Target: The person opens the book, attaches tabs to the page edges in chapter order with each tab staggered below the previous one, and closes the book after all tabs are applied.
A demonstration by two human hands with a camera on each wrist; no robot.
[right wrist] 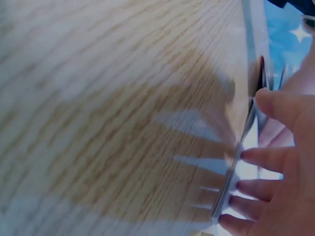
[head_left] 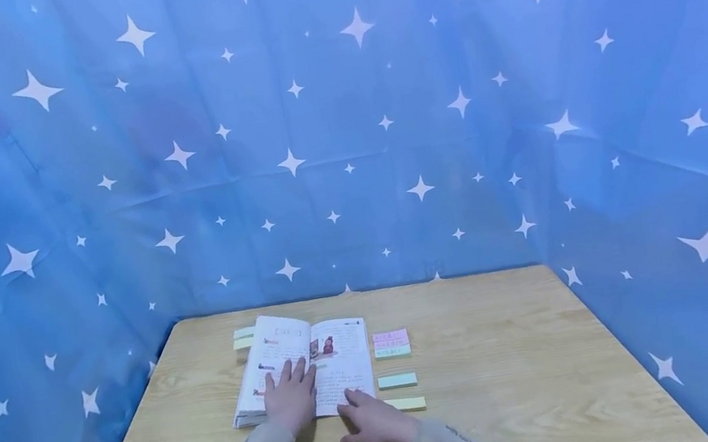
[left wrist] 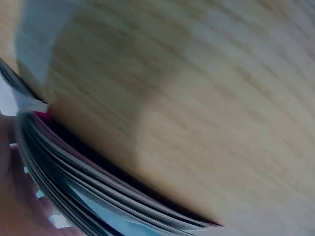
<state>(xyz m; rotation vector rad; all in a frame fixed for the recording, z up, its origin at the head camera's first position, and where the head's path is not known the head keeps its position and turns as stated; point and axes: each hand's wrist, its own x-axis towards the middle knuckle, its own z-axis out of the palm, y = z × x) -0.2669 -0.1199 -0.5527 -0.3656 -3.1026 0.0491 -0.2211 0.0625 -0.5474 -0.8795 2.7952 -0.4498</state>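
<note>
An open book (head_left: 342, 366) with printed text and a small coloured picture lies on the wooden table. My left hand (head_left: 292, 401) rests on its left page near the fold, fingers spread. At the lower part of the right page, my right hand (head_left: 377, 422) touches the paper with fingers extended. The left wrist view shows the layered page edges (left wrist: 113, 187) beside part of my left hand (left wrist: 24, 196). In the right wrist view, the fingertips of my right hand (right wrist: 275, 182) meet the thin edge of the book (right wrist: 227, 189).
Right of the book lie pink and green sticky notes (head_left: 390, 343) with handwriting, a green strip pad (head_left: 397, 381) and a yellow one (head_left: 411, 403). Pale green strips (head_left: 243, 334) show at the book's upper left. Blue star-patterned cloth (head_left: 338, 123) surrounds the table (head_left: 507, 351).
</note>
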